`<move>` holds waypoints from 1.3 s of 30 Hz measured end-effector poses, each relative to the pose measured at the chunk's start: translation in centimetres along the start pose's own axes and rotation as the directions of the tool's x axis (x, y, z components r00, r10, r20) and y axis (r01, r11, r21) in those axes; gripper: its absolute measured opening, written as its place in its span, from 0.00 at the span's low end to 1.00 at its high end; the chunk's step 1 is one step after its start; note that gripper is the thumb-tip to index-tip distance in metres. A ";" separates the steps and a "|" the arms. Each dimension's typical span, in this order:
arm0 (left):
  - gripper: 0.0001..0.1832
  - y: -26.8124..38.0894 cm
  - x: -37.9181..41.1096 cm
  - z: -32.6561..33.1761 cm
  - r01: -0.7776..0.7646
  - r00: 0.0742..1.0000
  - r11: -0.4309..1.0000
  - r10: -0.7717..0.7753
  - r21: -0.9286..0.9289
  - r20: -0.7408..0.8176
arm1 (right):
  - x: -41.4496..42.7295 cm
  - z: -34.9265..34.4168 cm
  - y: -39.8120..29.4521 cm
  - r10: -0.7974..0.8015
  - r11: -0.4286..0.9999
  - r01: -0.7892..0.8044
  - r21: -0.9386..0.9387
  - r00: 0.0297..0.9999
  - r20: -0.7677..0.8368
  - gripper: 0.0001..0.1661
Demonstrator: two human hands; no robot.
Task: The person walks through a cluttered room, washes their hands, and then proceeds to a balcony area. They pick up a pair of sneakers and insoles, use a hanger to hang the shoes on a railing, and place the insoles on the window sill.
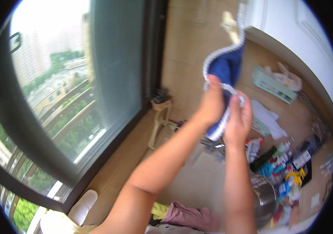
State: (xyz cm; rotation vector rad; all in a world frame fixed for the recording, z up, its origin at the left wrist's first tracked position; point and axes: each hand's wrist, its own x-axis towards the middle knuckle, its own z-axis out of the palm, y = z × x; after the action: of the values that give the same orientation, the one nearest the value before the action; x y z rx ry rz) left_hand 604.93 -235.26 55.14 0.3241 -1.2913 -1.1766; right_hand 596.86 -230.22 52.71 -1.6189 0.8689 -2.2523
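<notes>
A blue cloth (226, 65) with a white braided edging hangs in front of me, near the upper middle of the view. My left hand (213, 102) grips its edge from the left side. On the right, my right hand (239, 117) pinches the braided border between thumb and fingers. Both hands are close together, and the cloth's lower corner shows between the wrists. Above them a cream-coloured object (230, 26), blurred and perhaps a clip, is beside the white braid. The cloth's top runs out towards the upper edge of the view.
An open window (119, 67) fills the left. On the right are a white cabinet (289, 38), green wall holders (272, 84), several bottles (283, 161) and a metal pot (263, 199). Pink cloth (190, 216) lies below; a potted plant (160, 98) stands in the corner.
</notes>
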 end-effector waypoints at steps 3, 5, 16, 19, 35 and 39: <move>0.46 0.4 0.8 -0.8 -0.016 0.990 0.983 0.042 -0.184 0.137 | 1.9 -0.7 -1.3 0.298 0.919 -0.295 0.263 0.954 0.030 0.20; 0.38 0.9 0.7 -0.1 -0.016 0.983 0.976 0.055 -0.217 0.175 | 3.8 0.1 -2.1 0.456 0.697 -0.480 0.532 0.870 0.188 0.21; 0.23 0.2 -0.4 -0.2 -0.030 0.998 0.982 0.019 -0.188 -0.061 | 3.8 0.4 3.8 -0.279 0.921 0.299 -0.250 0.954 0.112 0.24; 0.27 -3.8 -4.9 -2.0 -0.192 0.898 0.936 0.289 0.293 -0.333 | -2.7 -3.1 7.2 -0.132 0.924 0.112 -0.367 0.991 -0.029 0.21; 0.22 2.6 -58.6 -5.7 0.670 0.669 0.480 -0.721 0.566 -0.180 | -22.2 -13.8 11.3 0.789 0.525 0.707 -0.474 -0.195 0.583 0.29; 0.25 6.0 -69.7 -6.2 0.772 0.578 0.180 -0.599 0.610 -0.554 | -25.5 -10.7 10.1 0.573 0.762 0.485 -0.429 -0.196 0.796 0.25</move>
State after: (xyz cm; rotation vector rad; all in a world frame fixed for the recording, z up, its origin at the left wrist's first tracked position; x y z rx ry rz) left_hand 624.63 -178.83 18.26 1.9109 -1.4813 -1.1085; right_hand 594.67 -221.79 24.63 -2.6589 1.0276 0.3569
